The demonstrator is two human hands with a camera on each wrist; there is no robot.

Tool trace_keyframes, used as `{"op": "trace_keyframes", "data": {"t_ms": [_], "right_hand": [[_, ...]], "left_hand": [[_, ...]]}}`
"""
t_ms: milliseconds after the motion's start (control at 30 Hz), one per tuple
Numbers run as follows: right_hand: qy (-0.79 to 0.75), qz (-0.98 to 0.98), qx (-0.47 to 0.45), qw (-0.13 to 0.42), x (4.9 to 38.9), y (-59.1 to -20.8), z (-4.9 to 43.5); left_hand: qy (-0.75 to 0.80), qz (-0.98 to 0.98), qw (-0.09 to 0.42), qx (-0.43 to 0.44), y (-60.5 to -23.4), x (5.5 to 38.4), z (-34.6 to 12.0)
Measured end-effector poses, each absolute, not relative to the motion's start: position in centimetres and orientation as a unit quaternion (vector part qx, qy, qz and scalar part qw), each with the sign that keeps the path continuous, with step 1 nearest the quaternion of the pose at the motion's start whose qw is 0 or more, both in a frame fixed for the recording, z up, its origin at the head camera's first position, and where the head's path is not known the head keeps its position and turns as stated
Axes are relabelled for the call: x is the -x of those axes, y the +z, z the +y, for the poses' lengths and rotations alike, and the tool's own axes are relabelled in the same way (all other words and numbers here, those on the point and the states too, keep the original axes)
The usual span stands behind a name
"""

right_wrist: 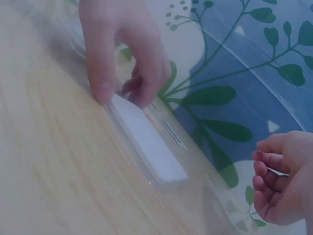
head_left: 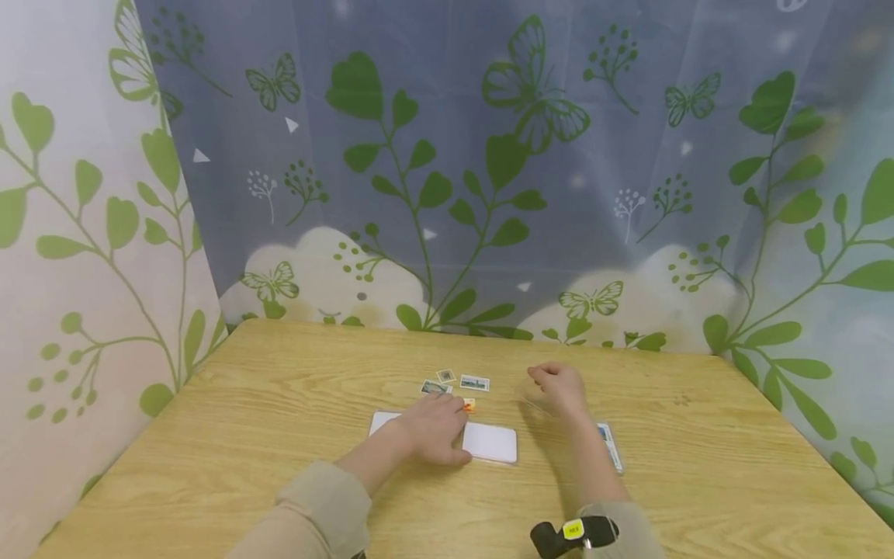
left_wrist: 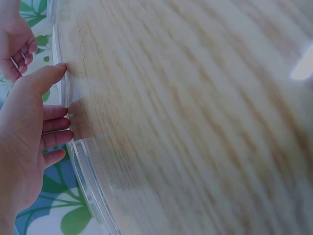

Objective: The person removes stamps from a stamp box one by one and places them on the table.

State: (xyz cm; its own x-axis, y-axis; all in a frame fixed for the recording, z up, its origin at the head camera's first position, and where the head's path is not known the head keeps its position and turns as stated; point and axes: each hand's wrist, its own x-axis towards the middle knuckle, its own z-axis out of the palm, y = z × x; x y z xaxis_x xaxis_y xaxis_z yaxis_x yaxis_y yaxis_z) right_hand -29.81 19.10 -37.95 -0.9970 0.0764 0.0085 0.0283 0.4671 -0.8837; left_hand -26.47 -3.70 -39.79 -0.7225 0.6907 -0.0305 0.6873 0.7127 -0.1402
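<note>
My left hand grips one end of a flat white rectangular piece in a clear case. Its thumb lies at the near edge and its fingers at the far edge. A second white piece in a clear case shows partly behind that hand. Above the table to the right, my right hand has bent fingers, thumb tip close to the index finger; I cannot tell whether it holds anything. A faint clear plastic piece shows beside it in the right wrist view.
Several small stamp-like pictures lie beyond my left hand, among them a wide blue-green one and a small dark one. A clear-edged case with a blue picture lies right of my right forearm. Patterned curtains border the wooden table.
</note>
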Motion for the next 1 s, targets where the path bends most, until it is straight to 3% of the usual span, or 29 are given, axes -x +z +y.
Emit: {"op": "trace_keyframes", "data": {"t_ms": [567,1000], "right_hand": [[0.359,-0.929,-0.086,0.029,30.7,-38.2,21.9],[0.215,-0.969,-0.11,0.055,30.9,-38.8,22.9]], "left_hand": [[0.069,-0.925,0.01,0.374,-39.7,26.4,-3.8],[0.071,-0.925,0.011,0.374,-40.1,26.5,-3.8]]}}
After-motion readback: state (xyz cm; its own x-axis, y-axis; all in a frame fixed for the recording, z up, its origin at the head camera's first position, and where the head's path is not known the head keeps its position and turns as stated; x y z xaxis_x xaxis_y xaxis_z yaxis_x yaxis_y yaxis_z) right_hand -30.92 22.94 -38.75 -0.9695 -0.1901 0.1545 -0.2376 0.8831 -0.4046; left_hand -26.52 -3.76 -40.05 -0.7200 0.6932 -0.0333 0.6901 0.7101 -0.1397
